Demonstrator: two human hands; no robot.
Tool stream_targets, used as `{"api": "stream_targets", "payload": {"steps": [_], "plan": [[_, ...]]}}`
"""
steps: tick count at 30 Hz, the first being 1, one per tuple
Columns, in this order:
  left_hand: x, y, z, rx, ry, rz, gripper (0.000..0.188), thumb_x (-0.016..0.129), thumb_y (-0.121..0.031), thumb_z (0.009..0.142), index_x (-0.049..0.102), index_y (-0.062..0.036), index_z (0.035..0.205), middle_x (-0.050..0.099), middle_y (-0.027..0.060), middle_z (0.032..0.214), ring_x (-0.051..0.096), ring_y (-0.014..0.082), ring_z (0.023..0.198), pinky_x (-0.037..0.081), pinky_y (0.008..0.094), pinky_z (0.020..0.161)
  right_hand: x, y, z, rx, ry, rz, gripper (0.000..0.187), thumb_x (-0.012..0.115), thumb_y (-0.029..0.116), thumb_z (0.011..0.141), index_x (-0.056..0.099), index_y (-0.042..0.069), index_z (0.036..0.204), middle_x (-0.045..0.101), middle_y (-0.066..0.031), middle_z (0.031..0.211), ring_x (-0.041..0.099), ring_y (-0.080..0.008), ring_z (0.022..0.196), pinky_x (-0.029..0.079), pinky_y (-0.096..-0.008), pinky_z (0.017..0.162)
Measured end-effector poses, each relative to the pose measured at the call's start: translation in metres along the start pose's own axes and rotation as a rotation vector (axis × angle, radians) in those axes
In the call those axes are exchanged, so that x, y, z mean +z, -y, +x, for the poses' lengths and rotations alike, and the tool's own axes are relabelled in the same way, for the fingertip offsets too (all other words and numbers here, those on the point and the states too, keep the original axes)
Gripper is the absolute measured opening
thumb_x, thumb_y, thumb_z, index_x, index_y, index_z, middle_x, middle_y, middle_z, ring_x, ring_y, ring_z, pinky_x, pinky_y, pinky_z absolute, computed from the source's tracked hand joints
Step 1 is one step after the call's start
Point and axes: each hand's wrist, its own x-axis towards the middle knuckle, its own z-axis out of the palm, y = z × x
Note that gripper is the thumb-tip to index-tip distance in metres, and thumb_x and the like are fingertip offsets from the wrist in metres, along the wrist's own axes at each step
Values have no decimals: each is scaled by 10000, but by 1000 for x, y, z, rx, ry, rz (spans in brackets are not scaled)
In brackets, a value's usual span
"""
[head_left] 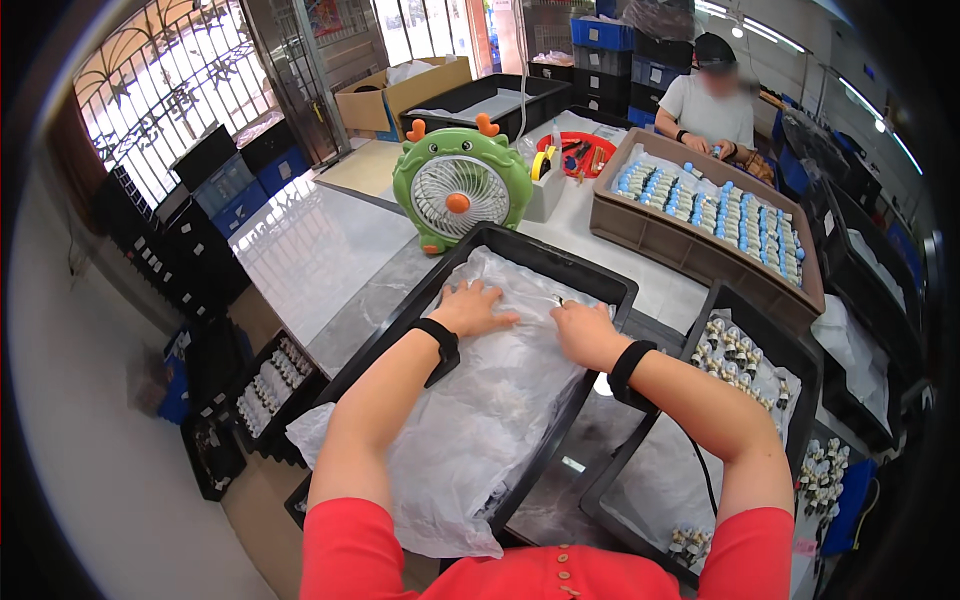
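A thin white sheet (455, 420) covers most of a long black tray (500, 245) in front of me and spills over its near end. Faint lumps show through the sheet; what lies beneath is hidden. My left hand (470, 308) rests on the sheet with its fingers spread, holding nothing. Close to the tray's right wall, my right hand (588, 333) has its fingers pinched together over the sheet. A tiny dark bit shows at its fingertips, too small to name. Black bands circle both wrists.
Beyond the tray stands a green cartoon fan (460, 190). A brown crate (640, 225) holds rows of blue-topped parts, with a co-worker (710, 100) behind it. A second black tray (805, 375) with small white-and-brass parts lies to the right. A red basket (600, 145) holds tools.
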Motion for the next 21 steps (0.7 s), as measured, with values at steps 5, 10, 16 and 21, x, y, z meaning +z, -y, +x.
{"api": "stream_targets", "payload": {"steps": [5,10,16,21], "plan": [[-3,-1,0,19,-69,69,689,446,-650,829,500,-146,1295,453,192,1292,360,382,1252,225,567,1018,2,-7,5,66,299,51,260,519,87,763,641,19,982,601,-192,1107,620,-346,979,396,-528,871],[4,-4,10,56,-74,42,695,448,-648,829,501,-131,1291,446,175,1302,346,389,1263,205,592,1024,-3,7,-3,61,212,-109,267,539,131,766,677,47,978,572,-145,1145,529,-326,1094,361,-524,888],[9,-6,12,15,-42,5,709,459,-651,821,486,-134,1305,426,175,1337,319,402,1288,183,625,1029,-12,6,-8,45,99,-282,284,554,159,762,691,82,999,548,-120,1169,448,-293,1150,307,-531,911],[-1,-10,9,16,-28,64,722,451,-664,816,481,-140,1312,411,189,1354,311,422,1289,164,623,1037,-15,-1,-4,146,282,-262,335,557,188,758,674,93,1057,558,-118,1175,449,-290,1157,261,-548,938]]}}
